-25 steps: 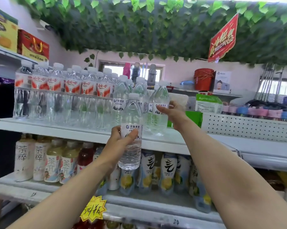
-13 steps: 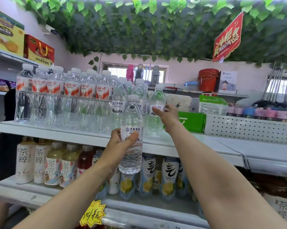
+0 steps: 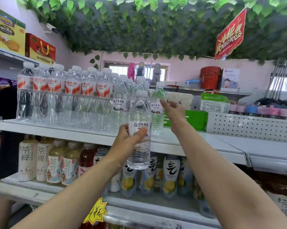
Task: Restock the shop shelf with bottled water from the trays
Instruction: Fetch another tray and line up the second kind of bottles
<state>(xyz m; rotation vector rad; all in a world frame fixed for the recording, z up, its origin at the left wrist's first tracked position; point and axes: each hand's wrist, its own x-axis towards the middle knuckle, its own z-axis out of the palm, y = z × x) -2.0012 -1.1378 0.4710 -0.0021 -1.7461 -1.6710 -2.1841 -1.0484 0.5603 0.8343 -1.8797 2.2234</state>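
**One bottle in hand, one just placed at the top shelf**

Item 1, nearest: yellow star tag [image 3: 96, 212] on the bottom rail, handwriting partly cut off. Behind it is the lower shelf of tea bottles [image 3: 55, 162]; I can read the character 茶 on them.

Item 2: my left hand [image 3: 129, 139] is wrapped round the middle of a held water bottle [image 3: 140, 109], thumb across its label, upright in front of the top shelf [image 3: 189, 142]. Clear thin plastic, full: I judge it moderately heavy, slightly squeezable and smooth. The ribbed waist under the label is the best grip. The label reads 齐鲁 with "QILU" beneath, above a mountain drawing.

Item 3: my right hand [image 3: 174, 111] is loose-fingered and holds nothing, just beside the end shelf bottle [image 3: 157, 103] of the same brand. I cannot tell whether they touch.

Item 4, far left: red-label bottles [image 3: 70, 85], reading 娃哈哈.

Item 5, farthest: red hanging sign [image 3: 230, 37], its script unclear. No trays are in view.
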